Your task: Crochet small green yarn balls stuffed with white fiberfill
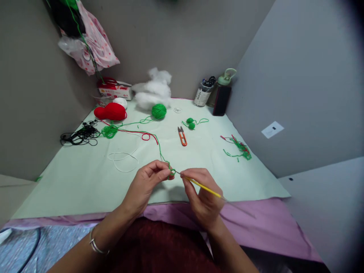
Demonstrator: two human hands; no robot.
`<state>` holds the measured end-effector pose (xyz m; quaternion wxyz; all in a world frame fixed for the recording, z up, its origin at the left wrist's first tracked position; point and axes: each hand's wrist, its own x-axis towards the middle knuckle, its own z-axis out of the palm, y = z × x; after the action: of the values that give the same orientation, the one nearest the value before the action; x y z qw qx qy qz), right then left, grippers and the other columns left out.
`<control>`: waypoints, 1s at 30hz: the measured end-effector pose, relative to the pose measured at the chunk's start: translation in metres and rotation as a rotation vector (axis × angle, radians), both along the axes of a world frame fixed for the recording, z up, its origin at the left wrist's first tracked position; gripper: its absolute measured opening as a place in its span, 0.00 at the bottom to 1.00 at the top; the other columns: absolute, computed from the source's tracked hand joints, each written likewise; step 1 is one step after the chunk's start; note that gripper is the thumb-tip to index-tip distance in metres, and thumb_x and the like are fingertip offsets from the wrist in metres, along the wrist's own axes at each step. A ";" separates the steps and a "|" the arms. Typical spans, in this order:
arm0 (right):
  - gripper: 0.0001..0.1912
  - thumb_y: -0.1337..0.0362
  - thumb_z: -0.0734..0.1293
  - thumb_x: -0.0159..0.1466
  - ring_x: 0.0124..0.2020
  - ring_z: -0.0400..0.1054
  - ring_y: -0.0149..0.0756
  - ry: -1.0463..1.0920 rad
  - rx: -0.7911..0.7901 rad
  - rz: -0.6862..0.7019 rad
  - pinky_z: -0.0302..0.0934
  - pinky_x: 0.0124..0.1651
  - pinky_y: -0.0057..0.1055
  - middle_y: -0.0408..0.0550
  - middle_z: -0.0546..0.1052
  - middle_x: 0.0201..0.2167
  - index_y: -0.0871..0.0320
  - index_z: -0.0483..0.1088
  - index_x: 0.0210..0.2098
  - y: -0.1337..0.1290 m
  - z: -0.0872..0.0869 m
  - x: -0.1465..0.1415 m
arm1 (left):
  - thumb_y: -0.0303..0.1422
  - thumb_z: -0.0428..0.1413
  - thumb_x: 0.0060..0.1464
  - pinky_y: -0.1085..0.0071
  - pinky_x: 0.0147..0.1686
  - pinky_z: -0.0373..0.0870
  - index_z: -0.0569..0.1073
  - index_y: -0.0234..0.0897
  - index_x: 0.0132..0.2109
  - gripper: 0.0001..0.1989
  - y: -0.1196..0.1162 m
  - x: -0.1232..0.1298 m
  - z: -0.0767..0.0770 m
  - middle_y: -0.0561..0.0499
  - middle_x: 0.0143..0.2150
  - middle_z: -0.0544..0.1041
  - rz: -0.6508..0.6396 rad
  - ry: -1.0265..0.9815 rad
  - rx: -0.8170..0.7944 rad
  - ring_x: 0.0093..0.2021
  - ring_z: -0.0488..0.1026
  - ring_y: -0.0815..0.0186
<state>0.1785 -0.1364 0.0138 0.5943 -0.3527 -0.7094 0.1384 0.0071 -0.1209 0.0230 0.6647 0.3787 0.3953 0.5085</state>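
Observation:
My left hand (152, 178) pinches a small loop of green yarn (172, 172) between thumb and fingers, above the front of the table. In my right hand (202, 193) is a crochet hook (203, 186) with a yellow grip, held like a pencil. Its metal tip points left and meets the green loop; whether it passes through, I cannot tell. From the left hand the green strand runs back to a loose green tangle (109, 131), and another strand leads from there toward a green yarn ball (158, 111).
Orange thread snips (182, 137) lie ahead of my hands, with small green crocheted pieces (191, 124) behind. Yarn scraps (241, 148) lie right; red yarn (110, 112), black cords (81, 134) and white cord (123, 160) left. White stuffing (155, 91), a bottle (224, 85) and a phone (222, 101) stand at the back.

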 end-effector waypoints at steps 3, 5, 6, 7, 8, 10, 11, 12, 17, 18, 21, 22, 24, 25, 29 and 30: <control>0.25 0.80 0.68 0.65 0.44 0.78 0.37 -0.127 0.131 -0.049 0.75 0.41 0.33 0.51 0.81 0.45 0.50 0.75 0.57 -0.002 -0.004 0.000 | 0.36 0.67 0.55 0.73 0.44 0.68 0.77 0.36 0.33 0.09 -0.001 0.000 0.000 0.53 0.34 0.76 -0.044 -0.028 -0.006 0.38 0.74 0.69; 0.25 0.79 0.68 0.65 0.47 0.78 0.38 -0.151 0.152 -0.026 0.75 0.42 0.34 0.52 0.81 0.48 0.50 0.75 0.57 -0.002 -0.004 -0.001 | 0.36 0.67 0.55 0.73 0.44 0.68 0.77 0.37 0.33 0.09 -0.002 0.000 0.000 0.53 0.34 0.76 -0.079 -0.042 -0.001 0.38 0.73 0.69; 0.25 0.79 0.68 0.65 0.47 0.78 0.39 -0.137 0.138 -0.002 0.75 0.43 0.35 0.52 0.81 0.48 0.50 0.76 0.57 -0.002 -0.003 -0.002 | 0.35 0.67 0.55 0.74 0.43 0.68 0.77 0.37 0.33 0.08 -0.002 -0.001 0.000 0.53 0.34 0.76 -0.090 -0.046 0.003 0.38 0.73 0.69; 0.24 0.79 0.68 0.65 0.46 0.78 0.38 -0.109 0.107 0.022 0.75 0.43 0.35 0.52 0.82 0.47 0.50 0.76 0.56 -0.002 -0.001 -0.002 | 0.35 0.67 0.55 0.74 0.43 0.68 0.77 0.37 0.33 0.08 -0.002 -0.001 0.001 0.53 0.34 0.76 -0.095 -0.049 0.006 0.38 0.73 0.69; 0.23 0.79 0.68 0.65 0.45 0.78 0.38 -0.068 0.057 0.044 0.75 0.43 0.35 0.50 0.82 0.45 0.50 0.77 0.54 -0.002 0.001 -0.003 | 0.35 0.67 0.55 0.73 0.44 0.68 0.77 0.37 0.33 0.08 -0.002 -0.001 0.002 0.53 0.34 0.76 -0.097 -0.051 0.006 0.38 0.73 0.69; 0.19 0.77 0.68 0.66 0.42 0.77 0.37 0.053 -0.087 0.067 0.73 0.44 0.35 0.47 0.82 0.41 0.49 0.78 0.50 -0.001 0.005 -0.004 | 0.36 0.67 0.55 0.72 0.45 0.68 0.77 0.37 0.33 0.09 -0.001 -0.002 0.003 0.53 0.34 0.76 -0.092 -0.053 -0.002 0.38 0.74 0.68; 0.16 0.75 0.69 0.67 0.41 0.77 0.37 0.122 -0.174 0.074 0.72 0.45 0.35 0.46 0.82 0.39 0.49 0.79 0.47 0.000 0.006 -0.004 | 0.36 0.67 0.55 0.71 0.46 0.69 0.77 0.36 0.33 0.09 -0.001 -0.002 0.004 0.53 0.34 0.76 -0.087 -0.049 -0.008 0.39 0.75 0.68; 0.13 0.72 0.69 0.67 0.40 0.76 0.37 0.194 -0.264 0.082 0.72 0.44 0.35 0.46 0.82 0.37 0.49 0.80 0.45 0.000 0.008 -0.003 | 0.36 0.67 0.55 0.71 0.46 0.69 0.77 0.36 0.33 0.09 -0.001 -0.003 0.005 0.52 0.34 0.76 -0.084 -0.043 -0.013 0.39 0.75 0.67; 0.02 0.63 0.72 0.66 0.34 0.74 0.33 0.527 -0.607 0.212 0.70 0.41 0.32 0.44 0.80 0.33 0.53 0.80 0.38 0.009 0.007 -0.001 | 0.36 0.66 0.56 0.69 0.47 0.71 0.77 0.36 0.33 0.10 0.001 -0.007 0.008 0.51 0.34 0.78 -0.114 -0.056 -0.030 0.39 0.77 0.65; 0.03 0.62 0.74 0.65 0.32 0.74 0.32 0.594 -0.656 0.248 0.70 0.40 0.31 0.44 0.80 0.33 0.53 0.80 0.38 0.011 0.006 -0.001 | 0.36 0.66 0.56 0.68 0.48 0.72 0.77 0.36 0.33 0.09 0.001 -0.007 0.008 0.50 0.35 0.78 -0.126 -0.076 -0.041 0.39 0.77 0.65; 0.06 0.60 0.76 0.61 0.28 0.73 0.30 0.750 -0.780 0.352 0.70 0.36 0.29 0.43 0.81 0.29 0.54 0.80 0.36 0.015 0.005 -0.004 | 0.36 0.66 0.57 0.66 0.50 0.73 0.77 0.36 0.34 0.09 0.000 -0.006 0.008 0.50 0.35 0.79 -0.159 -0.132 -0.066 0.39 0.78 0.65; 0.07 0.60 0.77 0.60 0.28 0.73 0.29 0.781 -0.803 0.373 0.69 0.35 0.28 0.43 0.81 0.28 0.54 0.81 0.36 0.015 0.004 -0.005 | 0.37 0.65 0.57 0.65 0.51 0.73 0.76 0.35 0.34 0.10 -0.001 -0.005 0.008 0.49 0.35 0.79 -0.171 -0.139 -0.068 0.39 0.78 0.64; 0.07 0.60 0.77 0.59 0.27 0.72 0.29 0.812 -0.808 0.384 0.68 0.34 0.27 0.43 0.81 0.29 0.55 0.81 0.36 0.015 0.003 -0.009 | 0.37 0.65 0.57 0.64 0.52 0.72 0.76 0.35 0.35 0.10 -0.002 -0.003 0.007 0.48 0.35 0.80 -0.181 -0.126 -0.065 0.40 0.79 0.63; 0.07 0.60 0.77 0.59 0.27 0.72 0.29 0.816 -0.795 0.378 0.68 0.33 0.27 0.44 0.82 0.30 0.55 0.81 0.36 0.015 0.003 -0.011 | 0.37 0.65 0.57 0.64 0.52 0.72 0.76 0.35 0.35 0.10 -0.002 -0.001 0.006 0.48 0.35 0.81 -0.180 -0.108 -0.056 0.40 0.79 0.63; 0.05 0.61 0.76 0.61 0.27 0.71 0.28 0.801 -0.759 0.387 0.66 0.30 0.26 0.46 0.83 0.36 0.55 0.81 0.36 0.013 0.002 -0.016 | 0.37 0.63 0.59 0.64 0.49 0.71 0.74 0.36 0.35 0.10 0.002 0.001 0.007 0.49 0.35 0.80 -0.200 -0.026 0.033 0.39 0.78 0.62; 0.05 0.61 0.76 0.61 0.28 0.72 0.29 0.800 -0.760 0.397 0.66 0.29 0.26 0.46 0.83 0.35 0.54 0.81 0.36 0.013 0.003 -0.016 | 0.37 0.63 0.59 0.64 0.48 0.71 0.73 0.37 0.34 0.10 0.004 0.001 0.009 0.49 0.34 0.79 -0.192 0.010 0.061 0.39 0.77 0.62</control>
<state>0.1621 -0.1238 0.0164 0.6103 -0.3217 -0.3830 0.6143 0.0078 -0.1173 0.0319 0.6965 0.4376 0.3449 0.4522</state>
